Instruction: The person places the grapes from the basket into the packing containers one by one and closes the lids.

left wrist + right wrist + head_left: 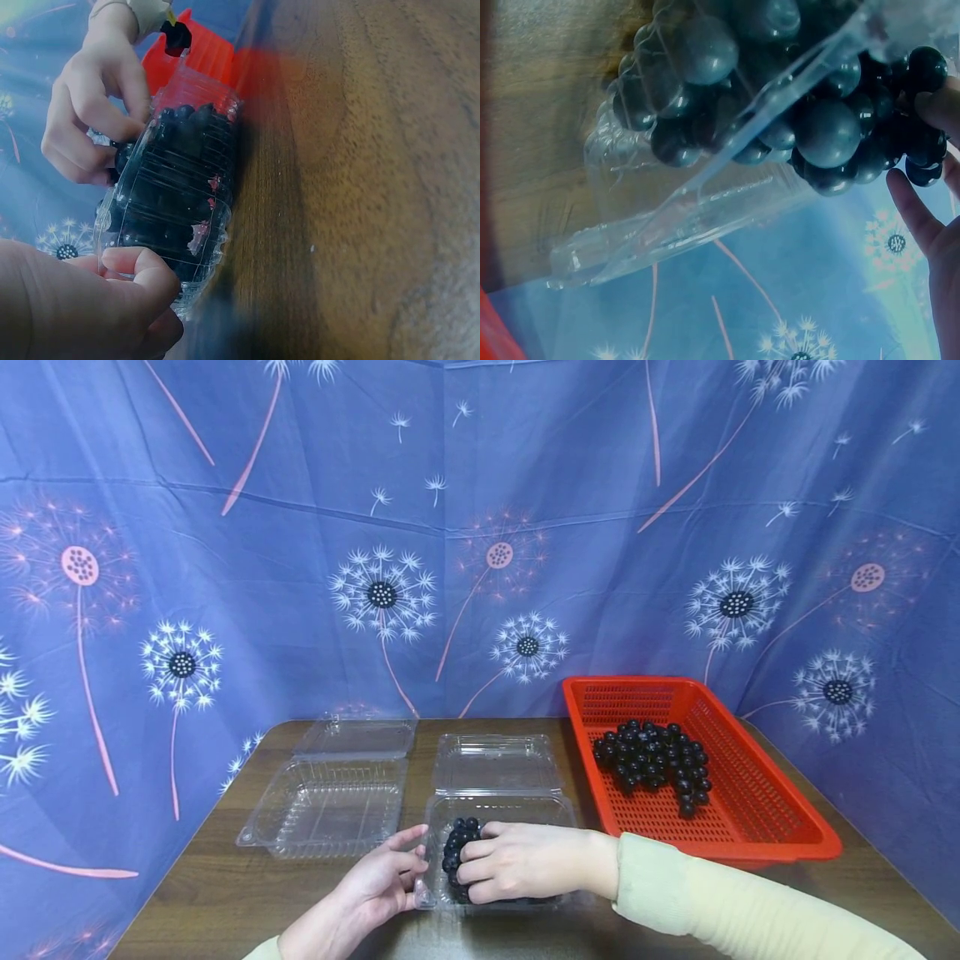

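My right hand [506, 862] reaches into a clear plastic clamshell box [566, 810] near the table's front. Its fingers grip dark grapes [457, 847] that lie bunched at the left inside. In the right wrist view, the right hand's fingertips [909, 201] press in among the grapes [829, 133]. My left hand [378, 881] is at the box's left side. Seen from the left wrist, the left thumb and finger pinch the near rim at a corner, and grapes [180, 187] show dark through the wall. The box's lid [495, 764] lies folded back, away from me.
To the left stands another opened clear clamshell box [330, 810], its lid [360, 737] flipped back. A red plastic basket [750, 768] at the right holds a heap of dark grapes [652, 760]. Behind the wooden table [202, 877] hangs a blue dandelion-print curtain [300, 635].
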Demonstrator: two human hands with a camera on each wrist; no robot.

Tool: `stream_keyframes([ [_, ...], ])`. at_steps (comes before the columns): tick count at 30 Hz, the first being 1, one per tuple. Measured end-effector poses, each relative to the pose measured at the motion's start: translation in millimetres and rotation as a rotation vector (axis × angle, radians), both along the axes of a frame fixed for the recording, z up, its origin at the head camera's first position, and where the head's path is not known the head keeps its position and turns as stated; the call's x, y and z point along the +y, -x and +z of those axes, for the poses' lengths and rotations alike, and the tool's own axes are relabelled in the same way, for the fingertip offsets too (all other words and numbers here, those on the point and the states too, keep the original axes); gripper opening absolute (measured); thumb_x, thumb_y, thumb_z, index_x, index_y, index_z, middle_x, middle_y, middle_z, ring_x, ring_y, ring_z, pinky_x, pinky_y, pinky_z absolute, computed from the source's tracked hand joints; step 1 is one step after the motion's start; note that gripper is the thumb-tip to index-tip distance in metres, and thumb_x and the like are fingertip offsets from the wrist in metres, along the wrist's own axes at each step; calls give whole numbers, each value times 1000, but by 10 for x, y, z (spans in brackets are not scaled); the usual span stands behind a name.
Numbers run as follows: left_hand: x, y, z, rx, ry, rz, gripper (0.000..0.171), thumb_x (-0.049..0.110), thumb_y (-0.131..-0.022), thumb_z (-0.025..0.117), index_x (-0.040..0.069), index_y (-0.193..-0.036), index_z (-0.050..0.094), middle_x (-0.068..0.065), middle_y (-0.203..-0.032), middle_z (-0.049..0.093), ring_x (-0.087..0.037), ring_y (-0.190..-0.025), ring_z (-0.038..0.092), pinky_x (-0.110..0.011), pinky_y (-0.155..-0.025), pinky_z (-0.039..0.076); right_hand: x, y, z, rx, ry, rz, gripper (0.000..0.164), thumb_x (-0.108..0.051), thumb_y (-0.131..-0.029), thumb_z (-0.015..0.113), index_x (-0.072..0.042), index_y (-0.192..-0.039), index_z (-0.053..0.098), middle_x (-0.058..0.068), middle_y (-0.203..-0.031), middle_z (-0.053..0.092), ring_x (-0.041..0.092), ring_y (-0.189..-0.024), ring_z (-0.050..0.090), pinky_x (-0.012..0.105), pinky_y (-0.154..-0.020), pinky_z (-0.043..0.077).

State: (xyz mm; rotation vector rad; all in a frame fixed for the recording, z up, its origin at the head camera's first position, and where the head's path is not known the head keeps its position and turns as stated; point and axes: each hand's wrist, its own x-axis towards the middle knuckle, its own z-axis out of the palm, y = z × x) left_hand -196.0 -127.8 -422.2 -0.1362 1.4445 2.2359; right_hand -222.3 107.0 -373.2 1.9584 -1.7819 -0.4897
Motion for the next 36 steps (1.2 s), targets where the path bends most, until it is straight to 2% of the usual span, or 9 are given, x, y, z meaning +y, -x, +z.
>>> stream_keyframes([
  [9,-1,7,-10,0,-5,-4,60,-9,-81,51,5,-135,31,5,-90,45,-7,-72,45,-19,-62,39,-68,-1,-53,15,2,3,21,-32,-95,34,-30,-97,55,-16,-105,52,5,-106,47,25,-78,41],
  [24,1,16,-4,2,-15,-19,63,-9,-82,48,4,-138,24,5,-90,45,-7,-72,45,-17,-61,37,-112,18,-99,19,8,-22,17,-32,-95,37,-30,-97,54,-17,-104,53,3,-107,48,23,-80,41],
  [36,0,18,-13,0,-2,-3,61,-9,-81,50,5,-136,29,2,-94,43,-6,-71,43,-17,-61,38,-16,-30,9,-36,30,-45,13,-33,-94,42,-28,-97,54,-15,-109,54,6,-112,47,25,-83,43],
])
